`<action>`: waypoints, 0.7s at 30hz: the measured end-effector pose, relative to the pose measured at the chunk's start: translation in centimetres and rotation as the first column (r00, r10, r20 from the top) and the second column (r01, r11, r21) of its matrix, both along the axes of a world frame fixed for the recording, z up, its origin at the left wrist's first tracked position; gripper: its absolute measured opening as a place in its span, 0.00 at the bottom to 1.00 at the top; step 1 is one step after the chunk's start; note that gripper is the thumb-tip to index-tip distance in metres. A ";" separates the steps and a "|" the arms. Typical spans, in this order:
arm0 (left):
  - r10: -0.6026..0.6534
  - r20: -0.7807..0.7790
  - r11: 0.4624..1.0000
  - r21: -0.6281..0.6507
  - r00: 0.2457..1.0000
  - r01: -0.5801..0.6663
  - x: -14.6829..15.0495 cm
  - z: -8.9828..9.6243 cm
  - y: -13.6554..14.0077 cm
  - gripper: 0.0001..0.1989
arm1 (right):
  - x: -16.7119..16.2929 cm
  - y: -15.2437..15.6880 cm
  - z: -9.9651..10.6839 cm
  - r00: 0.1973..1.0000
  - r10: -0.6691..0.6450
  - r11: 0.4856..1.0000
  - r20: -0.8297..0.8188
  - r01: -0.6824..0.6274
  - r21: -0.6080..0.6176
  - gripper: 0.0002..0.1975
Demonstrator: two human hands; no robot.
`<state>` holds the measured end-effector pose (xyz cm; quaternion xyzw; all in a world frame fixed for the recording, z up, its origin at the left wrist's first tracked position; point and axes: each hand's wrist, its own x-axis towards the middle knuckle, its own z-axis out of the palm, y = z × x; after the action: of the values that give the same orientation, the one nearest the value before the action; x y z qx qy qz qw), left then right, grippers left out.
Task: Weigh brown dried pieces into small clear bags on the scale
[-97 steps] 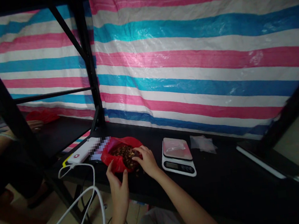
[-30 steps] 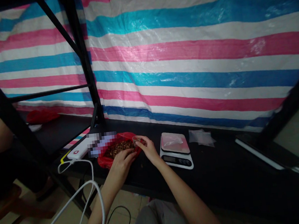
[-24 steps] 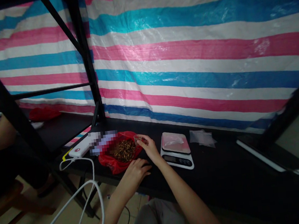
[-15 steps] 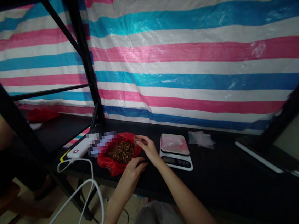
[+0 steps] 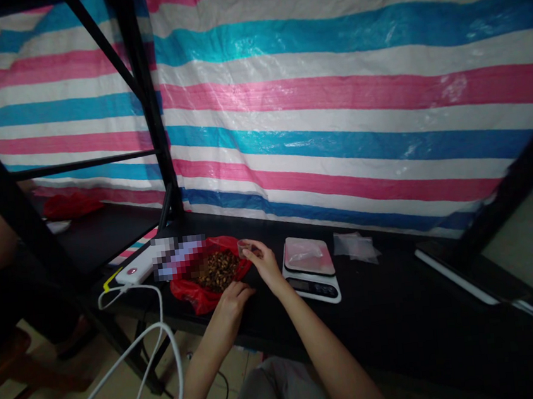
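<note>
The right hand (image 5: 264,263) pinches a small clear cup (image 5: 243,247) between thumb and fingertips, holding it at the right edge of the open red bag (image 5: 195,292). The left hand (image 5: 231,295) lies at the bag's near edge with its fingers loosely curled on the plastic; whether they grip it cannot be told. The bag lies on the black shelf (image 5: 402,312) and holds a pile of brown pieces (image 5: 217,270). The cup's contents cannot be made out. Just right of the right hand stands a white kitchen scale (image 5: 310,270) with a clear pouch on its platform; no brown pieces show there, so weighing appears not yet done. Spare clear pouches (image 5: 354,246) lie beyond.
</note>
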<state>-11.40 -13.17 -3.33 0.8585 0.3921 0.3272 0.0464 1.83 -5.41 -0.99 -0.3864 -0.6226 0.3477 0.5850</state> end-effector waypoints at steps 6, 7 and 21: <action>0.101 0.161 0.989 0.094 0.982 -0.118 -3.6 2.4 2.4 0.12 | 0.2 -0.1 0.1 1.000 -0.005 1.000 0.003 0.005 -0.004 0.16; 0.129 0.177 0.983 0.105 0.976 -0.150 -4.1 3.0 2.9 0.12 | 0.2 -0.3 0.2 1.000 -0.009 1.000 0.004 0.009 -0.002 0.15; -0.203 0.073 0.979 0.020 0.976 0.202 8.4 7.1 4.9 0.24 | 14.0 -2.8 5.3 0.881 -0.465 0.866 0.087 0.433 0.248 0.17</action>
<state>-3.01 -8.29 3.75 0.8814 0.2985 0.3551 0.0889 15.79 -8.18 4.32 -0.4773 -0.5904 0.1014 0.6429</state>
